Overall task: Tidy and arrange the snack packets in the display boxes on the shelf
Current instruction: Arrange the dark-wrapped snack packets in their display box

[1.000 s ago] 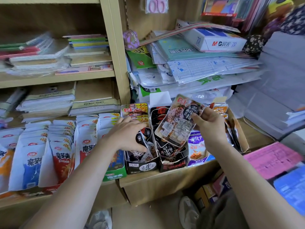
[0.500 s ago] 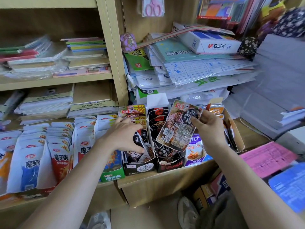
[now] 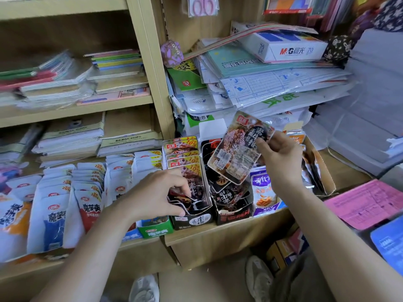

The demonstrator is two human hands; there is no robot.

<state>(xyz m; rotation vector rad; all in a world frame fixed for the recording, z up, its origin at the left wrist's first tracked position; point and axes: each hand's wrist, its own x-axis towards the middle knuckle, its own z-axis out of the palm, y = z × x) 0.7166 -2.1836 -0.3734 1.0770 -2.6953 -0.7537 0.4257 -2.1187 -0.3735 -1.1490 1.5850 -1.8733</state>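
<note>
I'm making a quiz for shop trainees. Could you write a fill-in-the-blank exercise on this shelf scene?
1. The right hand holds up a snack packet, while the left hand reaches into a ____ display box.
2. Directly left of that box stands a ____ carton.
3. The scissors hanging overhead are ____.
Missing words: black; green; pink.

- The left hand (image 3: 152, 192) and the right hand (image 3: 281, 158) are bare.
- Both arms (image 3: 87, 247) are bare right up to the edge of the view.
- The trousers (image 3: 305, 277) are a dark grey-brown cloth.
- The left shoe (image 3: 144, 288) and the right shoe (image 3: 258, 273) are soft and pale, grey-white.
</note>
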